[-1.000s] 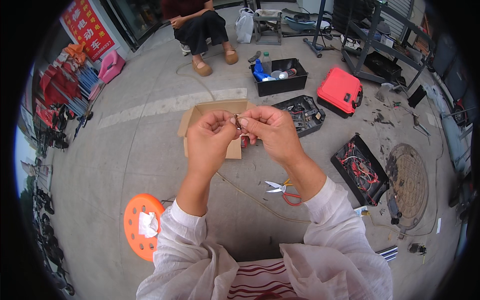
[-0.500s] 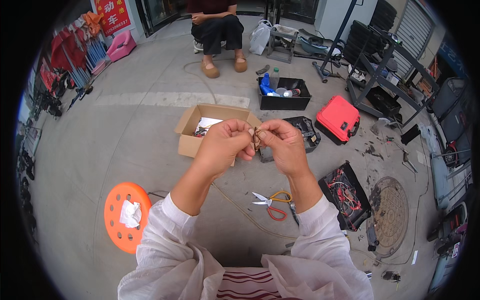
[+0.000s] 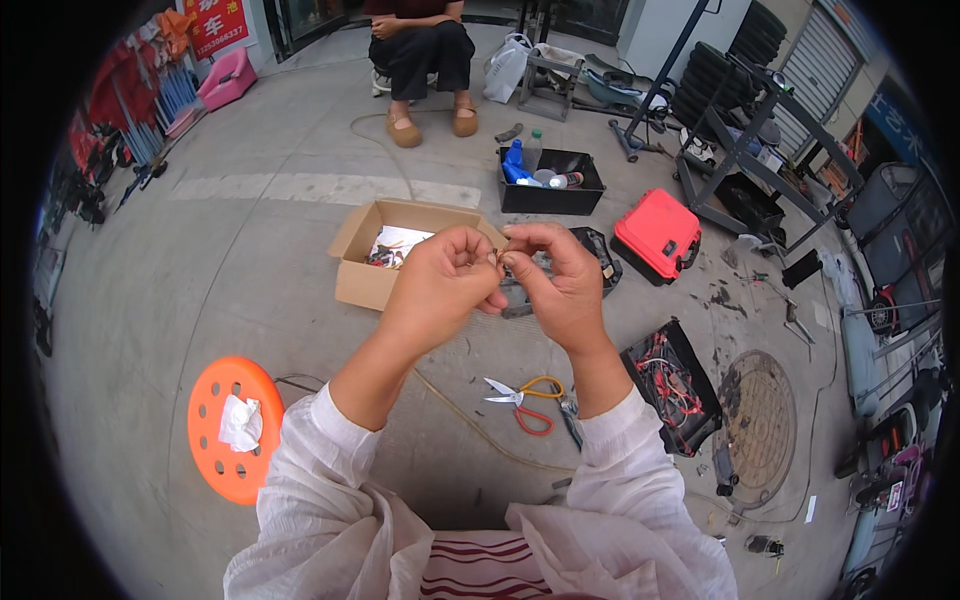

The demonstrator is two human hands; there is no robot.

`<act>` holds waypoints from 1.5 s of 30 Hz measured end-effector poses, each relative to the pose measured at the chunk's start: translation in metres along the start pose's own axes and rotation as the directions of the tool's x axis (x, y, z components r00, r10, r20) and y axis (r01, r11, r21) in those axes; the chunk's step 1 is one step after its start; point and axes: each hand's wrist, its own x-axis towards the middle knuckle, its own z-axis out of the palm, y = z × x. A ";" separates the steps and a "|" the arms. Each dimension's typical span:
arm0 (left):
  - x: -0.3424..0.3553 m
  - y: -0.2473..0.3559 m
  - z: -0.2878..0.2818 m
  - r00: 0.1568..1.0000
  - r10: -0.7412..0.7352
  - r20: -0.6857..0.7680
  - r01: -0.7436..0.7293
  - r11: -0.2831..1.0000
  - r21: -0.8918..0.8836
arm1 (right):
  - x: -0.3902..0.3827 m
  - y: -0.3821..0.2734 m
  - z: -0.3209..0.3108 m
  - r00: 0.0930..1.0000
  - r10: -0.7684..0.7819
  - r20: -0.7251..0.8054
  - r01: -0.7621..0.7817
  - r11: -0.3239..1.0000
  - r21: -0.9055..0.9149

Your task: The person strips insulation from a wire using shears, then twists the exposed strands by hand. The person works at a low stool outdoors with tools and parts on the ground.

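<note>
My left hand [image 3: 445,285] and my right hand [image 3: 560,295] meet in the middle of the view, fingertips pinched on a small brownish piece [image 3: 501,262], too small and hidden to identify. Behind them sits an open cardboard box [image 3: 365,283] with a white sheet and small coloured bits inside. Partly covered by my right hand is a black tool case [image 3: 605,264]. Below my hands, on the concrete, lie scissors [image 3: 522,399] with yellow and red handles.
An orange stool [image 3: 210,455] with tissue stands at lower left, a cable-filled black box [image 3: 695,420] at right, beside a manhole cover [image 3: 760,440]. Beyond are a bottle-filled black box [image 3: 550,200], red case [image 3: 655,225], metal cart [image 3: 740,160] and seated person [image 3: 420,60].
My view has shifted, bringing more of the right side in. My fingertips have moved around the small piece, which is now more hidden; the white contents of the cardboard box have become visible.
</note>
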 end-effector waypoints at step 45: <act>0.007 -0.008 -0.004 0.998 0.043 -0.039 -0.047 0.994 -0.103 | -0.005 0.005 0.003 0.959 -0.266 -0.093 0.227 0.924 -0.308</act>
